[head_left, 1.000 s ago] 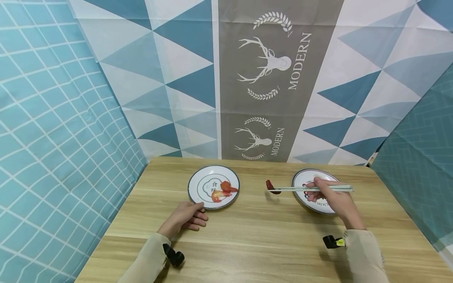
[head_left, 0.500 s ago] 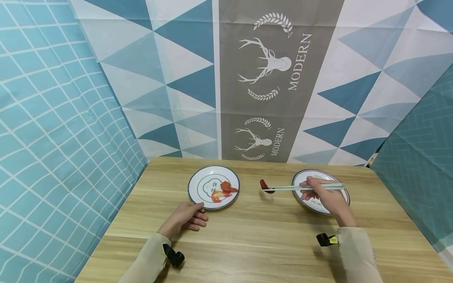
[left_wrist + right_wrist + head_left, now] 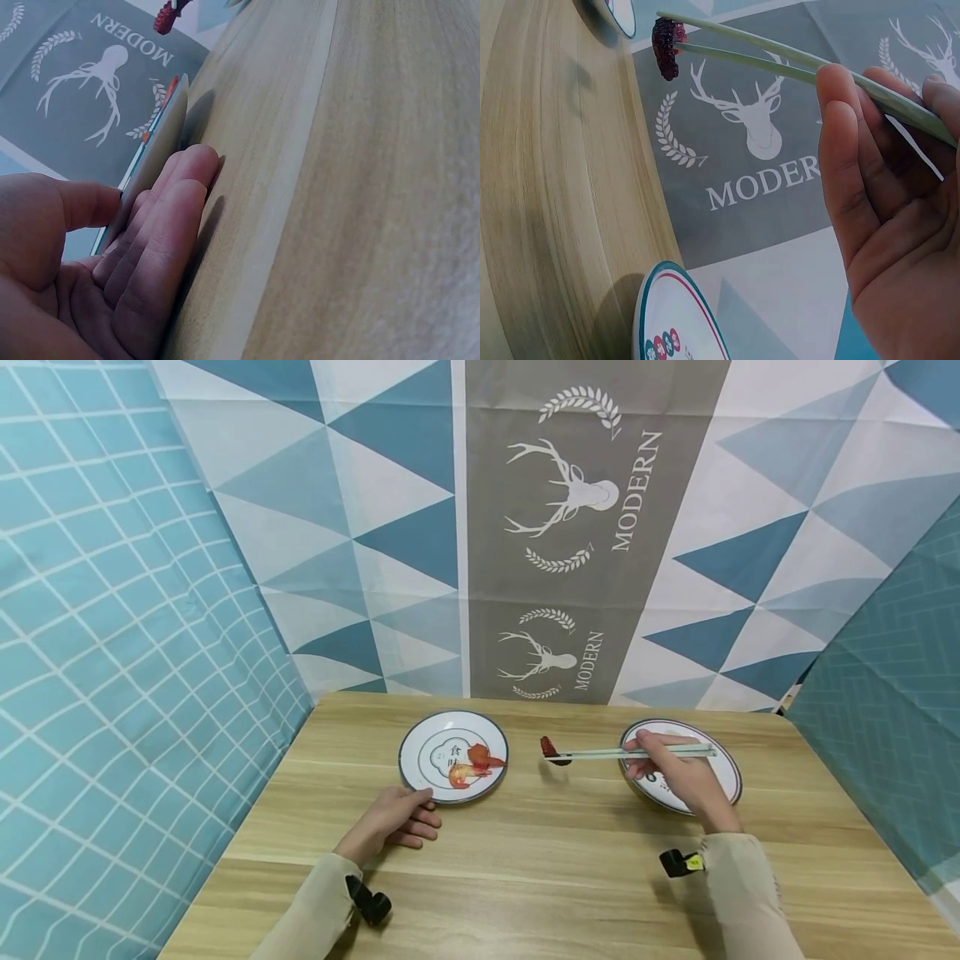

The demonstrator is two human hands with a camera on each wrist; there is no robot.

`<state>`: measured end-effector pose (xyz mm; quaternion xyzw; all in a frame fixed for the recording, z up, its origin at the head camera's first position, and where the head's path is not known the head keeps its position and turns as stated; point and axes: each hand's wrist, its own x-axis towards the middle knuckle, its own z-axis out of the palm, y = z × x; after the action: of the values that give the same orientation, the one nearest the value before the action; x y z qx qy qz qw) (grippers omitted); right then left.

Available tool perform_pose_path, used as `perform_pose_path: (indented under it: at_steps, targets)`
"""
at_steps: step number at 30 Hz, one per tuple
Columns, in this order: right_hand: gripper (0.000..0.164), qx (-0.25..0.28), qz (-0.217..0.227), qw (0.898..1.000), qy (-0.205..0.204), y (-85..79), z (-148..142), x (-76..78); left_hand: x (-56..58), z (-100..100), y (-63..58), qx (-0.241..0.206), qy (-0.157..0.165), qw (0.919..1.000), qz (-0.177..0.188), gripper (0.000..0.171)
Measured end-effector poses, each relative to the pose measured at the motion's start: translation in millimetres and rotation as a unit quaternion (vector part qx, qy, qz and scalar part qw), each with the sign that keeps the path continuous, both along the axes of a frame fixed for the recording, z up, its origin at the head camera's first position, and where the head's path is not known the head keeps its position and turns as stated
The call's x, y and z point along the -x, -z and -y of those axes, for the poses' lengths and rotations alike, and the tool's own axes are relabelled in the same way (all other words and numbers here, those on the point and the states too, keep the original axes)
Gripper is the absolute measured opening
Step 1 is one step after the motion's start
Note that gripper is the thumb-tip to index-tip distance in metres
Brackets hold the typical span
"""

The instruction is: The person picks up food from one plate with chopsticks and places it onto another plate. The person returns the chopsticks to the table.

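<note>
My right hand (image 3: 678, 774) holds a pair of pale green chopsticks (image 3: 600, 754) above the right plate. Between their tips hangs a dark red, bumpy piece that looks like a mulberry (image 3: 666, 49), off the table and left of that plate. My left hand (image 3: 397, 820) grips the near edge of the left plate (image 3: 412, 747); its thumb lies on the rim and the fingers reach below, as the left wrist view (image 3: 142, 240) shows. On this plate lie an orange shrimp (image 3: 465, 774) and a red-orange piece (image 3: 482, 755) beside it.
The right plate (image 3: 726, 777), white with a dark rim, is partly covered by the right hand. Both plates stand on a wooden table (image 3: 540, 868) near its far edge. A patterned cloth (image 3: 405, 527) hangs behind, with blue cloths at both sides.
My right hand has moved left with the chopsticks and the mulberry-like piece, closer to the left plate. The left hand and its plate have stayed put.
</note>
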<state>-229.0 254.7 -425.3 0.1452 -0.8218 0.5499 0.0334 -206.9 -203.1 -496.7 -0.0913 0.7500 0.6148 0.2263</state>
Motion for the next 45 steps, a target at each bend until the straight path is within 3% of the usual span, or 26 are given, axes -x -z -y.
perform_pose_path:
  at_steps: [21,31,45]
  targets:
    - [0.045,0.044,-0.012,0.998,-0.044,3.1,17,8.8,2.0,0,1.6,0.003,0.004,1.0000,-0.007,0.039]
    - [0.042,0.058,-0.053,0.994,-0.070,4.7,27,13.0,1.0,0,0.2,0.003,0.001,1.0000,-0.004,0.041]
    - [0.042,0.026,-0.052,0.997,-0.050,5.3,37,15.4,-0.4,0,-0.5,0.002,0.000,1.0000,-0.006,0.041]
